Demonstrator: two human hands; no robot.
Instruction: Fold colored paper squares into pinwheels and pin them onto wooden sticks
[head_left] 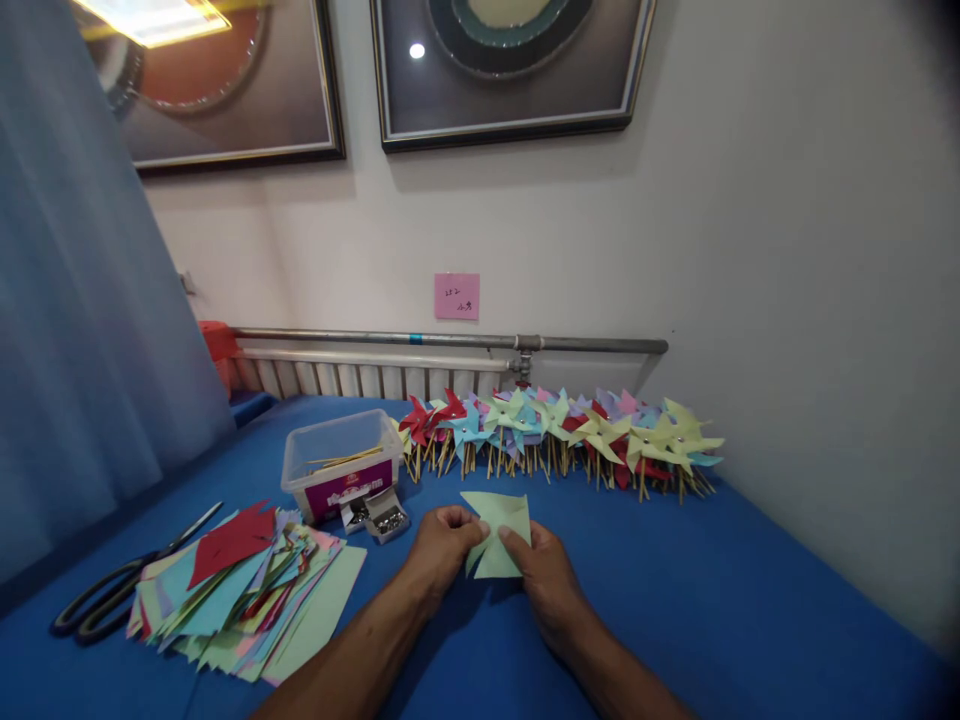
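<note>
Both the left hand [442, 548] and right hand [546, 572] pinch the pale green paper square [496, 535] between them above the blue table [750, 600]; I think keeping each folded corner pressed on the center makes the step go well.

- You see dim, even room light; a ceiling lamp glares off the framed picture [225, 80] at upper left.
- Your frame bends and darkens toward its corners.
</note>
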